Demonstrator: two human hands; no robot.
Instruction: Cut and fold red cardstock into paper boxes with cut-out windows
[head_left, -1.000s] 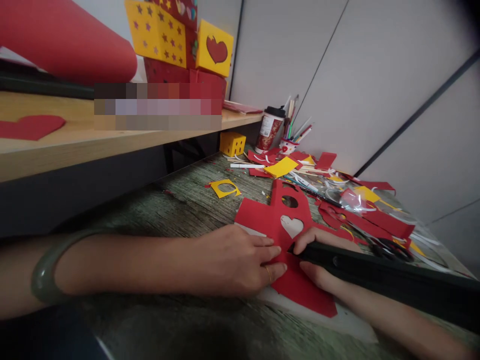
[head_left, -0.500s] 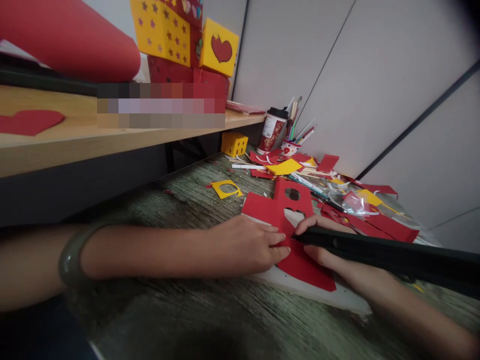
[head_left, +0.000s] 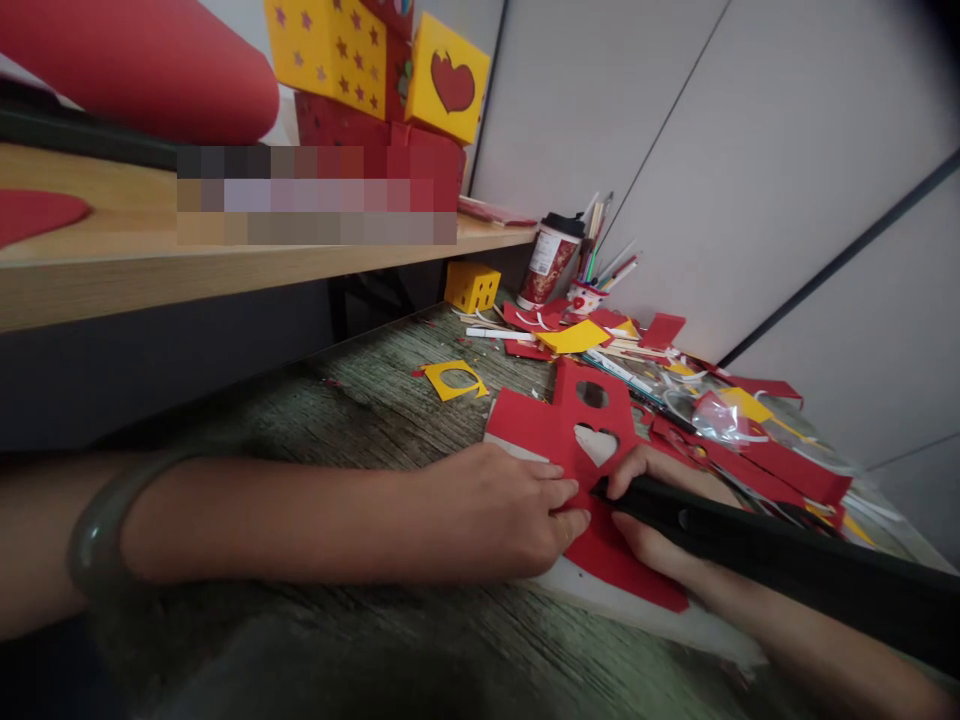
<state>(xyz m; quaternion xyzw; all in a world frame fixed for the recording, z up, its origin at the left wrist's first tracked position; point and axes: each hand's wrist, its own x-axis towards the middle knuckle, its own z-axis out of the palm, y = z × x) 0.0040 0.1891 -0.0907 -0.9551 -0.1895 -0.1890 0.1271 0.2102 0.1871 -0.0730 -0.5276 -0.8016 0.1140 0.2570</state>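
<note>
Red card [head_left: 630, 575] lies right of centre in the frame beneath the left hand [head_left: 506, 510], fingers laid flat, gripping nothing; steady pressure there should prevent slipping. The right hand [head_left: 651, 545] pinches a long black tool [head_left: 787, 560], forearm reaching from lower right; slow, controlled strokes seem best.

The left hand [head_left: 506, 510] is resting palm down, fingers [head_left: 562, 493] pointing toward the right hand [head_left: 651, 545], which is gripping just beside them, its forearm [head_left: 810, 630] slanting back.
</note>
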